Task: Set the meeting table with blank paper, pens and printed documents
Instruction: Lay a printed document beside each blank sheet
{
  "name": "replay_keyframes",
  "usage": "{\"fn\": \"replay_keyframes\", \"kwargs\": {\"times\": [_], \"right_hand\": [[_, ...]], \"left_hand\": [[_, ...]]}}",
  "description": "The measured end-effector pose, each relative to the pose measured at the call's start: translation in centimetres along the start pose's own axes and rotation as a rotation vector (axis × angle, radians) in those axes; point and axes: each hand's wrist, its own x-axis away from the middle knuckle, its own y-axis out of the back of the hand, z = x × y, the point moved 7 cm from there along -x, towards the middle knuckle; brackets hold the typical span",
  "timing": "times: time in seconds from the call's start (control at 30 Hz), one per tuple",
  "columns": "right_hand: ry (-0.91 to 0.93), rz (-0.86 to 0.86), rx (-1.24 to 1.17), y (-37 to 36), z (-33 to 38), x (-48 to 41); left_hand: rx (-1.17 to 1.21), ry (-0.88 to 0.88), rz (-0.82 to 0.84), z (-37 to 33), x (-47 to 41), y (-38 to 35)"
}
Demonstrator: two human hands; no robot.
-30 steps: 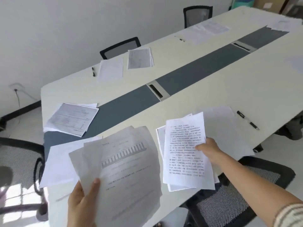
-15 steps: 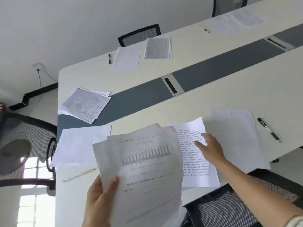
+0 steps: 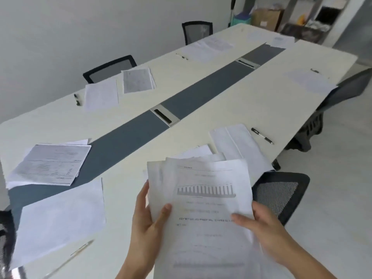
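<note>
— What do the printed documents (image 3: 203, 190) look like?

— A loose, fanned sheaf of white pages. The top one carries a grey bar chart and a few faint lines of text, too blurred to read.

— Where are they against the hands?

— Held up over the near edge of the tabletop (image 3: 231, 101), between both hands. The left hand (image 3: 145, 226) grips the left edge, with the thumb laid across the front and the fingers behind. The right hand (image 3: 267, 234) pinches the lower right side, thumb on top. Its fingers are hidden under the paper.

— What's around?

— Just beyond the sheaf lie blank sheets (image 3: 235, 143), with a black pen (image 3: 261, 135) beside them on the right. To the left is a blank page (image 3: 58, 220) with a pale pen (image 3: 80, 249) near its lower edge. Farther off, a printed stack (image 3: 50, 164) lies partly over the grey centre strip (image 3: 124, 139). A mesh chair (image 3: 279, 194) stands at the tabletop's edge, right of the sheaf. The sheaf hides the tabletop directly beneath it.
</note>
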Motion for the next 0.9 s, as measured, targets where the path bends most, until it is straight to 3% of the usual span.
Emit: {"fn": "replay_keyframes", "kwargs": {"times": [0.17, 0.4, 0.67, 0.9], "right_hand": [[0.065, -0.153, -0.022, 5.7, -0.4, 4.2], [0.018, -0.173, -0.128, 15.7, -1.8, 8.9], [0.015, -0.294, -0.179, 33.5, -4.9, 14.1], [0.001, -0.565, -0.174, 46.0, -7.9, 16.3]], "left_hand": [[0.070, 0.065, 0.081, 0.7, 0.6, -5.5], [-0.135, -0.001, 0.378, 1.3, 3.2, -19.2], [-0.145, -0.103, 0.385, 4.6, 6.7, -37.2], [-0.155, 0.057, 0.461, 8.6, 7.0, -48.8]]}}
